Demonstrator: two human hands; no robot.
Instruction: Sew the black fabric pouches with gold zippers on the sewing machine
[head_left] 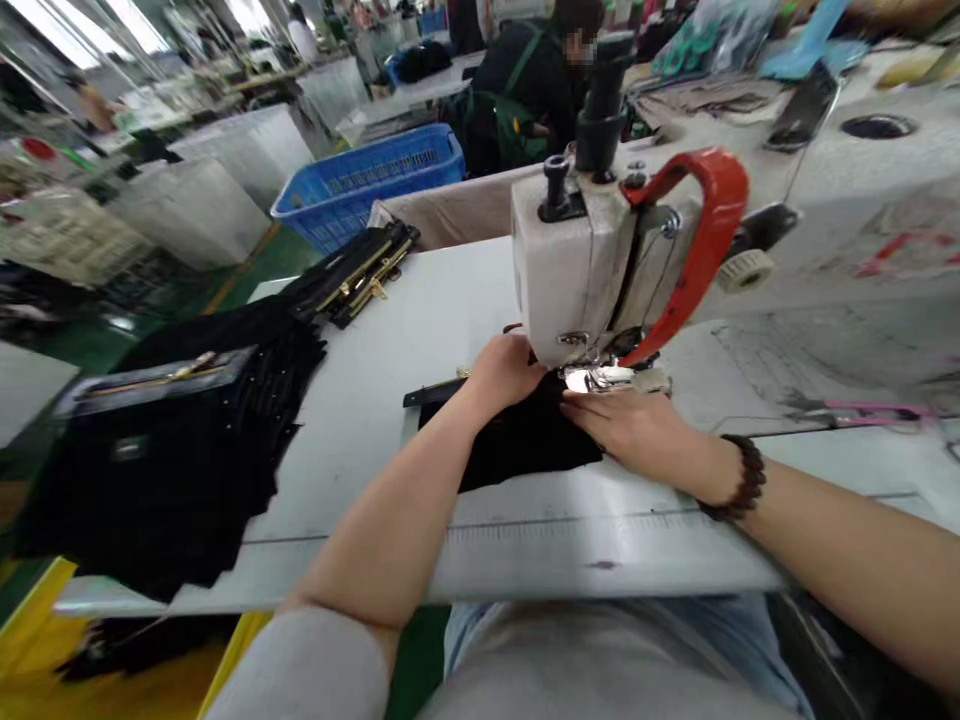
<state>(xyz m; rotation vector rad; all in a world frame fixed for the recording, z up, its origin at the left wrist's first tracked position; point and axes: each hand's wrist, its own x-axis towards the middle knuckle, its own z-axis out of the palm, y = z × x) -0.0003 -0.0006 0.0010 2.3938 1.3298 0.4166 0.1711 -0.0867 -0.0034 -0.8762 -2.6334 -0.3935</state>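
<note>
A black fabric piece (525, 440) lies under the head of a white sewing machine (559, 260), a dark strip with a gold zipper along its far left edge. My left hand (506, 372) is closed on this piece, just left of the needle area; its fingertips are partly hidden. Flat on the right part of the fabric rests my right hand (630, 425), fingers stretched out beside the metal presser foot (589, 380). A beaded bracelet (742, 478) circles my right wrist. The needle tip cannot be made out.
A stack of black fabric pieces (172, 470) overhangs the table's left edge. Several zipper strips (367, 275) lie behind it. A blue crate (375, 175) stands beyond the table, near a co-worker (517, 90). Pink-handled snips (862, 410) lie at right.
</note>
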